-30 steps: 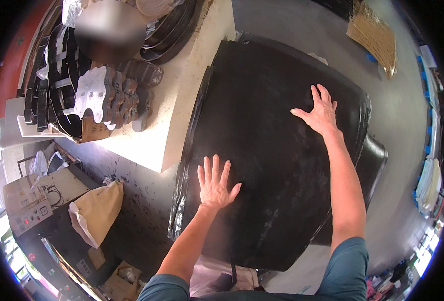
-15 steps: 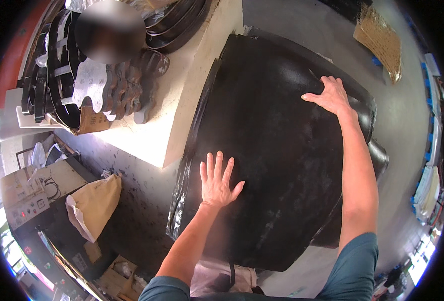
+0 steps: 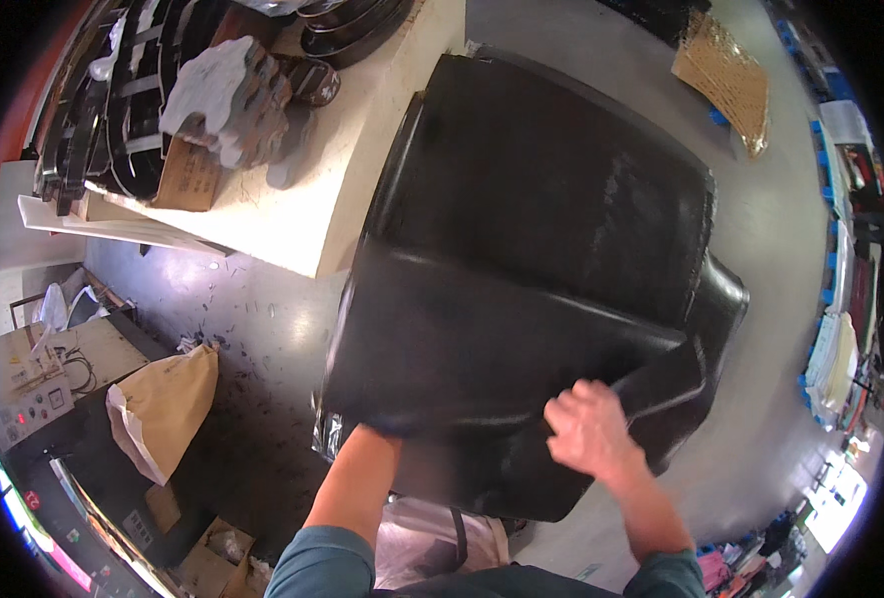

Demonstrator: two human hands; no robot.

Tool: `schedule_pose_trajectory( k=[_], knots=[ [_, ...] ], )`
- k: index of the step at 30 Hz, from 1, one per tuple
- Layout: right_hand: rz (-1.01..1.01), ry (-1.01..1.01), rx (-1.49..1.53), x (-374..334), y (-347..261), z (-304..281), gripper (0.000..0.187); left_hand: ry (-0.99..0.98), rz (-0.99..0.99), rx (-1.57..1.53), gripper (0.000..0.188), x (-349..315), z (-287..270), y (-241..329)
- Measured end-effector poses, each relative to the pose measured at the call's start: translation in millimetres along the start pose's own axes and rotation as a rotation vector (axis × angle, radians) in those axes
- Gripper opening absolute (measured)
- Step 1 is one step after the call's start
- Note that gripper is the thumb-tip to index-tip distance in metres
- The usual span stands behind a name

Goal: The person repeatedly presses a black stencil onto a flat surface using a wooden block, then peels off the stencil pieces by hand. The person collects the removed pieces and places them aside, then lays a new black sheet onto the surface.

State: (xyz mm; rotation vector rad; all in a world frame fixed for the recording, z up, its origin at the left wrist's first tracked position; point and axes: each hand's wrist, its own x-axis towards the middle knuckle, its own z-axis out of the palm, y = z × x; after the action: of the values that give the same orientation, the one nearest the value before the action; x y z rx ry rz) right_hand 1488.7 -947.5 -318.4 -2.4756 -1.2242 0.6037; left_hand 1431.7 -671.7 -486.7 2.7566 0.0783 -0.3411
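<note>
A large, smooth black sheet point(image 3: 452, 334) lies partly folded over on a stack of similar black sheets point(image 3: 551, 179). Its front part bulges in a raised fold, with a glossy ridge running across it. My left forearm point(image 3: 357, 478) reaches in at the near left, and the hand itself is hidden beneath the sheet. Toward the near right, my right hand point(image 3: 591, 429) is curled closed at the sheet's fold, slightly blurred. Beyond the ridge, the far part lies flat with a pale scuffed streak.
At the upper left, a white table point(image 3: 352, 159) carries grey wavy-edged pieces point(image 3: 232, 100) and black curved frames point(image 3: 133, 110). A brown paper bag point(image 3: 168, 404) rests by a control box point(image 3: 33, 399) at left. Cardboard point(image 3: 726, 80) lies on the floor at the far right.
My right hand has come from the far right edge back toward me and closed. My left hand has slipped under the sheet, which was flat and is now folded and rippled.
</note>
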Motion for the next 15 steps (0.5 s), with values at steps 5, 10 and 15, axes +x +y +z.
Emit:
schedule_pose_trajectory(
  k=[5, 10, 15],
  knots=[
    [0.211, 0.108, 0.158, -77.6, -97.9, 52.0, 0.019, 0.012, 0.039, -0.052, 0.059, -51.1, 1.8, 0.2],
    [0.264, 0.050, 0.380, -169.1, -199.3, 71.1, 0.015, 0.007, 0.078, -0.163, 0.059, -135.7, -4.0, 2.2],
    [0.266, -0.339, 0.656, -250.6, -316.4, 61.9, 0.019, -0.032, 0.120, -0.328, 0.059, -249.7, -21.3, 8.6]
  ],
)
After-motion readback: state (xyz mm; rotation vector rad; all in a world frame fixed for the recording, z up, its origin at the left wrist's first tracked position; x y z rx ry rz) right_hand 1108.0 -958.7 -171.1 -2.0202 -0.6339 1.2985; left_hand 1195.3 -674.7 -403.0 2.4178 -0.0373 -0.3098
